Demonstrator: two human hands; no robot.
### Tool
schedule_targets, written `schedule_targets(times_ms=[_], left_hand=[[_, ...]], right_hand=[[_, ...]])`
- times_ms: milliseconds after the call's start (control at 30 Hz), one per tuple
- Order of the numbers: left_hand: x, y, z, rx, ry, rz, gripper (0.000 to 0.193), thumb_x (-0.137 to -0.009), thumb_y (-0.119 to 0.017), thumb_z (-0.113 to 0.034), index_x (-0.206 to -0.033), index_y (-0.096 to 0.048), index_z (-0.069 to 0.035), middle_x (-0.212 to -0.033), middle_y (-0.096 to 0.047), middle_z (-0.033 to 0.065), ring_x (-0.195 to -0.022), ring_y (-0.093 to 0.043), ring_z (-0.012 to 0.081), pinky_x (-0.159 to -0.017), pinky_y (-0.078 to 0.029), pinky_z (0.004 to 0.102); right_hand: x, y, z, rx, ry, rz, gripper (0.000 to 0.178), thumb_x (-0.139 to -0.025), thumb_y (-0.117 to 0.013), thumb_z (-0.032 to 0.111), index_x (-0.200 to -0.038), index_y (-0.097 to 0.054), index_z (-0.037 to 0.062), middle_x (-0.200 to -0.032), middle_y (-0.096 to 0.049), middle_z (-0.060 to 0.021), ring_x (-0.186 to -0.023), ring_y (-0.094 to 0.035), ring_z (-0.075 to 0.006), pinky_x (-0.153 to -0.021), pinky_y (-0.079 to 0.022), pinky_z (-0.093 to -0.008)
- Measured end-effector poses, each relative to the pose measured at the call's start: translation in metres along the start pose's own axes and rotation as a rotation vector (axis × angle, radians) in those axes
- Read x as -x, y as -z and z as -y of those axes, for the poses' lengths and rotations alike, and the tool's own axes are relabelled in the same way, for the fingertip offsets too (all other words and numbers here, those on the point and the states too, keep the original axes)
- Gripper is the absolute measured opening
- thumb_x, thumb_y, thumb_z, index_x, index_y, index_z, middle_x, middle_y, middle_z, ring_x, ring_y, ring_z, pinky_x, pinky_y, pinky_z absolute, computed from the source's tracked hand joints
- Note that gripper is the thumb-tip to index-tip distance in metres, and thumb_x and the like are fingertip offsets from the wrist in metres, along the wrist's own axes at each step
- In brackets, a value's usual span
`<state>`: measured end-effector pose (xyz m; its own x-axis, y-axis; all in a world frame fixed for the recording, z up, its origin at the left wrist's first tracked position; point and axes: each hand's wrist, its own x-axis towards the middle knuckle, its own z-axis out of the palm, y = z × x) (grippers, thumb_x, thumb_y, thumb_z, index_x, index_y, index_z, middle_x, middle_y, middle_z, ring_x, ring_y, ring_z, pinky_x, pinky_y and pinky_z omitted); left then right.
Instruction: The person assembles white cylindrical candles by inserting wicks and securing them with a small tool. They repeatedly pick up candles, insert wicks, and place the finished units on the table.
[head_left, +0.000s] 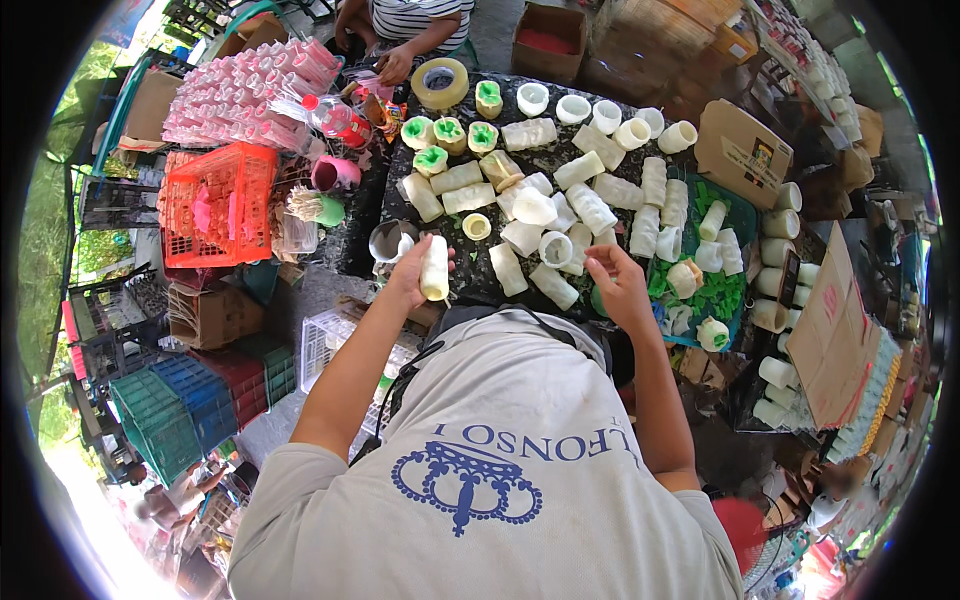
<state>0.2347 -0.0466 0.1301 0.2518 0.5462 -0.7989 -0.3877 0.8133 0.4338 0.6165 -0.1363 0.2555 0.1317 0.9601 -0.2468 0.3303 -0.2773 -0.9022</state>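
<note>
My left hand [408, 276] is wrapped round a cream-white cylinder [435, 268], held upright at the table's near edge. My right hand [622, 290] hovers over the near edge with fingers bent and apart; I see nothing in it. Between and beyond my hands, many wavy-sided cream cylinders [592, 210] lie on the dark speckled table [395, 190]. Hollow cylinders [533, 98] stand in a row at the back. Several short ones with green tops [450, 132] stand at the back left. A small cream ring [476, 227] sits near my left hand.
To the right, a green tray [738, 215] holds green pieces and cylinders; an open cardboard box [743, 150] is behind it. A tape roll [440, 83], a red-capped bottle [338, 122] and an orange crate [220, 205] are left. Across the table sits a person in stripes [425, 22].
</note>
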Motion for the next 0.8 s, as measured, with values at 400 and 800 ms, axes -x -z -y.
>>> schedule_targets(times_ms=[400,800], left_hand=[[-0.059,-0.006,0.061,-1.142,-0.683,-0.441,0.079,-0.086,-0.075,-0.009,-0.153,-0.036,0.004,-0.142,-0.048,0.0253,-0.132,-0.052,0.0384,-0.115,-0.041,0.0437],[-0.051,-0.019,0.059,-1.22,-0.803,-0.486,0.058,-0.087,-0.062,0.003,-0.142,-0.047,0.003,-0.123,-0.051,0.0199,-0.114,-0.052,0.0358,-0.101,-0.047,0.0431]], right_hand=[[0.041,0.023,-0.041,0.208,-0.122,-0.169,0.022,-0.097,-0.069,0.016,-0.111,-0.07,-0.0008,-0.091,-0.073,-0.0134,-0.078,-0.071,-0.0248,-0.072,-0.055,-0.0361],[-0.113,0.006,-0.081,0.415,-0.059,-0.265,0.042,-0.095,-0.07,0.033,-0.126,-0.065,0.0054,-0.114,-0.072,-0.0156,-0.104,-0.07,-0.0355,-0.091,-0.054,-0.0473]])
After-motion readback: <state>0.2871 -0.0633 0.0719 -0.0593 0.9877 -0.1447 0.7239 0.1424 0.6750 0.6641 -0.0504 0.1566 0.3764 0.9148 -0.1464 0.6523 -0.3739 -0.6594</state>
